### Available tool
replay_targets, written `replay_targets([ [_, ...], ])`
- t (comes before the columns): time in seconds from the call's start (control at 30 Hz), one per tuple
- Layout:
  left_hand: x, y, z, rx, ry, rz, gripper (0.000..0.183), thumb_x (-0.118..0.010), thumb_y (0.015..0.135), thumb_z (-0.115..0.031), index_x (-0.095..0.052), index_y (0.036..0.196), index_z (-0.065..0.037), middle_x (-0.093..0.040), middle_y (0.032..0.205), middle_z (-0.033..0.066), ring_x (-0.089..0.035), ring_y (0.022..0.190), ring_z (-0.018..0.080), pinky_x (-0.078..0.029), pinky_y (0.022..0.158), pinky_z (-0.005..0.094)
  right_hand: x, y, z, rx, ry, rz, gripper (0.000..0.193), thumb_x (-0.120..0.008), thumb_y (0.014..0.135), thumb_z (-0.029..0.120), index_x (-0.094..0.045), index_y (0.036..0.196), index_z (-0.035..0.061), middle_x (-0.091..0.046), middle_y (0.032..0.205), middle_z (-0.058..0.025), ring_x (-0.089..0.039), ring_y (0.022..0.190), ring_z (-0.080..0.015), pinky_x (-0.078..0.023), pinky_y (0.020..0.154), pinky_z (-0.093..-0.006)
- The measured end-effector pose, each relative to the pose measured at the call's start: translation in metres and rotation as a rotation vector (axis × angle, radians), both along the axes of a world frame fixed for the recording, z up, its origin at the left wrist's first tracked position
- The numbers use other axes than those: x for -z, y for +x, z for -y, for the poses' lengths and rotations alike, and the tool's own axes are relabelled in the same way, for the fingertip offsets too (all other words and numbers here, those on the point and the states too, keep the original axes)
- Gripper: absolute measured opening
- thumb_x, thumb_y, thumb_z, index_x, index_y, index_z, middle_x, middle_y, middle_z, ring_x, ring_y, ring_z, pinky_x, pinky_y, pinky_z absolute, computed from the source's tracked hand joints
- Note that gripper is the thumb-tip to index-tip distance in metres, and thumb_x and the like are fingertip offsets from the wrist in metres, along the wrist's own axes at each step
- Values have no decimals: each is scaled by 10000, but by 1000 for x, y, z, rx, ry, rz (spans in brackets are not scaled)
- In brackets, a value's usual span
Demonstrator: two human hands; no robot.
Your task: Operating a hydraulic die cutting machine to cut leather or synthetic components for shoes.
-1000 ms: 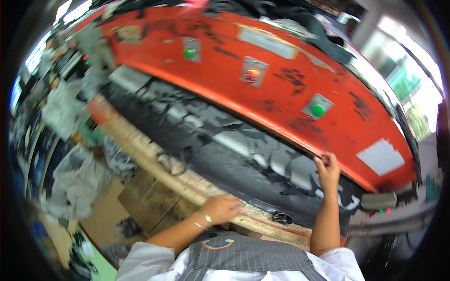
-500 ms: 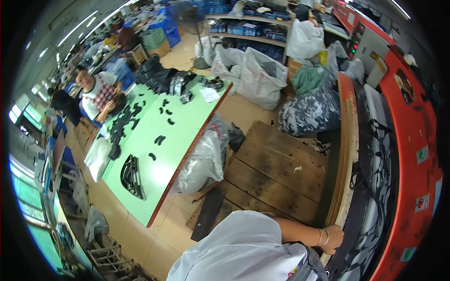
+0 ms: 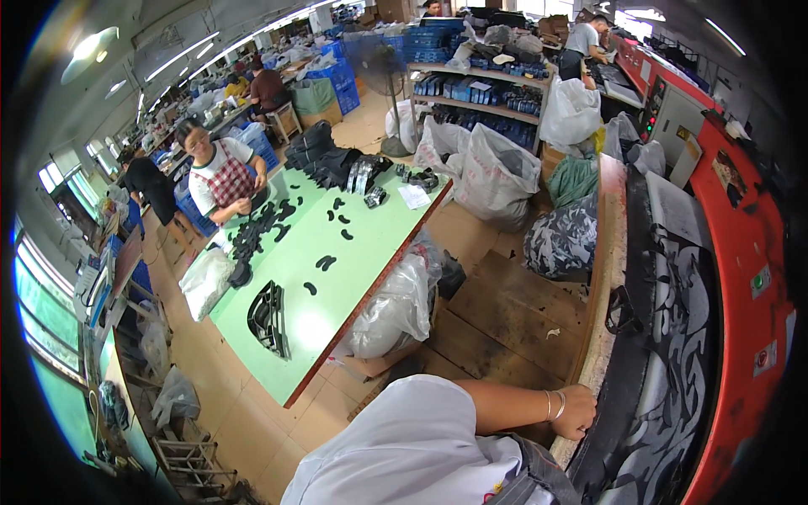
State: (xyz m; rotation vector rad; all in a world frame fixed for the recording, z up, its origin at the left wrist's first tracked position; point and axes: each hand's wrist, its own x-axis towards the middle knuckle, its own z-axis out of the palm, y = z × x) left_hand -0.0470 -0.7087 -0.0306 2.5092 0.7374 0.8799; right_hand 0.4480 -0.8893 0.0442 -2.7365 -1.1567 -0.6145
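My left hand (image 3: pixel 576 412), with bracelets at the wrist, rests on the worn pale edge of a long wooden board (image 3: pixel 603 332). Its fingers are curled in and mostly hidden, so whether anything is inside them does not show. Just beyond the hand lies dark sheet material (image 3: pixel 627 396), beside a black-and-grey sheet with curved cut-out shapes (image 3: pixel 686 370). A small black loop (image 3: pixel 623 310) hangs over the board's edge farther up. My right hand is out of the picture.
A red machine (image 3: pixel 732 244) runs along the right. Left of me stands a green table (image 3: pixel 311 290) with black curved pieces; a co-worker (image 3: pixel 223 177) handles something there. Filled plastic sacks (image 3: pixel 497 172), shelving (image 3: pixel 480 97) and a standing fan (image 3: pixel 379 59) are behind.
My view has tilted upward, bringing in more of the far room. The co-worker at the green table appears more upright, hands farther apart. My left hand stays at the board's edge.
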Motion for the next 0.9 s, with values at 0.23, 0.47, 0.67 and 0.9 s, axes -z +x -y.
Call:
replay_targets([
  [0.23, -30, -14, -16, 27, -529, 7, 372, -623, 782, -424, -672, 663, -75, -651, 730, 74, -627, 752, 293, -485, 649, 414, -45, -114, 32, -653, 225, 221, 553, -783, 686, 544, -625, 842, 37, -659, 784, -136, -642, 684, -310, -520, 611, -412],
  [0.47, -74, -24, -70, 476, -1623, 304, 772, -301, 920, -692, -578, 1207, -31, -661, 1073, 125, -649, 907, 192, -500, 828, 299, -118, -300, -73, -978, -46, -156, 762, -864, 375, 198, -601, 1085, 125, -559, 1200, -127, -558, 998, -357, -461, 843, -446],
  [0.67, -116, -49, -77, 407, -1982, 351, 495, -440, 981, -470, -570, 1111, -11, -650, 870, 93, -640, 773, 193, -541, 721, 337, -103, -338, -113, -1002, 82, -188, 673, -770, 548, 126, -584, 1194, 135, -489, 1307, -146, -501, 1158, -351, -403, 976, -476],
  [0.9, -136, -48, -72, 439, -1463, 600, 420, -538, 962, -334, -494, 1205, 6, -610, 1052, 98, -614, 918, 195, -514, 821, 324, -57, -417, -127, -935, 638, -870, 743, -779, 741, 431, -493, 1309, 48, -421, 1279, -201, -408, 1195, -353, -356, 1000, -422],
])
